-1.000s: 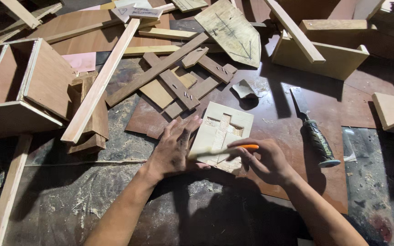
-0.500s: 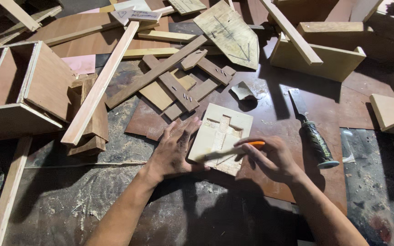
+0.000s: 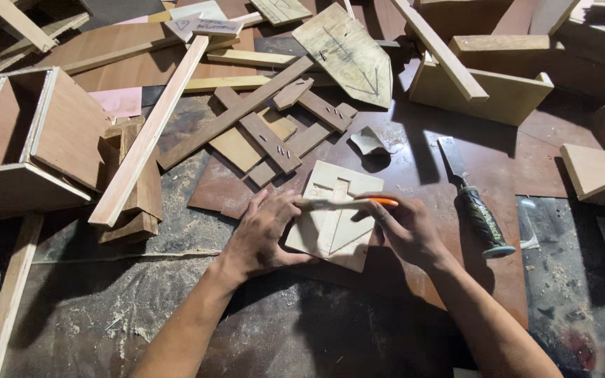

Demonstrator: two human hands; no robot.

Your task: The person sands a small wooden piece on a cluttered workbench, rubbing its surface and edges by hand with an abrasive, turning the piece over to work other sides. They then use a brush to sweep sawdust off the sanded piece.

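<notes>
- The left hand [image 3: 264, 234] lies flat, fingers spread and loose, pressing the left edge of a pale plywood square [image 3: 334, 222] near the middle of the worktop [image 3: 141, 308].
- The right hand [image 3: 407, 227] pinches an orange-ended brush [image 3: 348, 204], held level across the square; its bristle end is blurred and hard to make out.
- The square carries raised strips; the hands hide part of its lower edge.
- A chisel [image 3: 474, 203] with a dark handle lies just right of the right hand, blade pointing to the far edge.
- An open wooden box [image 3: 29, 143] stands at the left edge, cut off by the frame.
- Loose slats [image 3: 260, 126] crowd the far side; the near edge is bare, dusty board.
</notes>
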